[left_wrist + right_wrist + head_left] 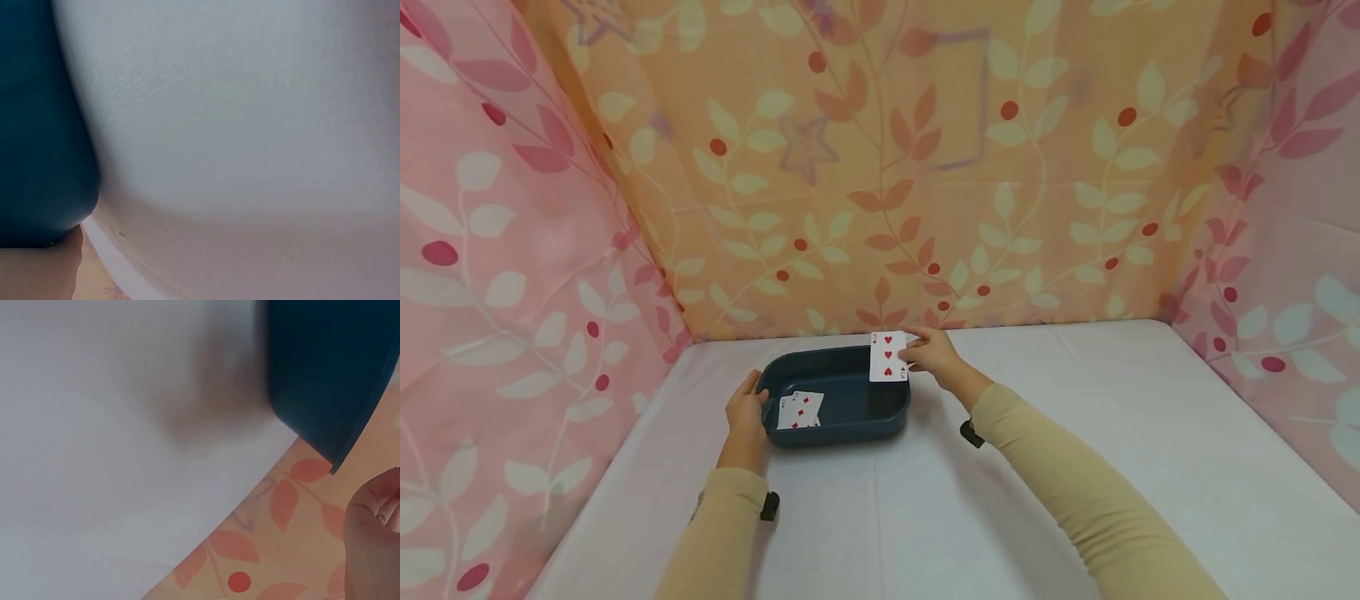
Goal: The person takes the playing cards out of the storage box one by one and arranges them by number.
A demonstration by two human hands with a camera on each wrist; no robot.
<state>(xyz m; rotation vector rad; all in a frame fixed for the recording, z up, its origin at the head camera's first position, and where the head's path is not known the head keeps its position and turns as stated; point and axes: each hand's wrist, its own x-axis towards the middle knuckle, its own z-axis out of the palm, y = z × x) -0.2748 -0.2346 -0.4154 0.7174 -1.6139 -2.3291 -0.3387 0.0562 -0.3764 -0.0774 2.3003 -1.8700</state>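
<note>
Two diamond playing cards point(801, 410) are laid inside the blue tray point(842, 435) gripped by the left hand point(745, 414); over its right end, the three of hearts point(882, 358), not yet released, is pinched by the right hand point(936, 354).

An orange leaf-print cloth point(880, 167) hangs before me at twelve o'clock, a purple star point(808, 148) faint on it toward eleven. I see pink leafy cloths point(512, 333) at nine and three; a white-covered table point(1150, 467) spreads toward six.
</note>
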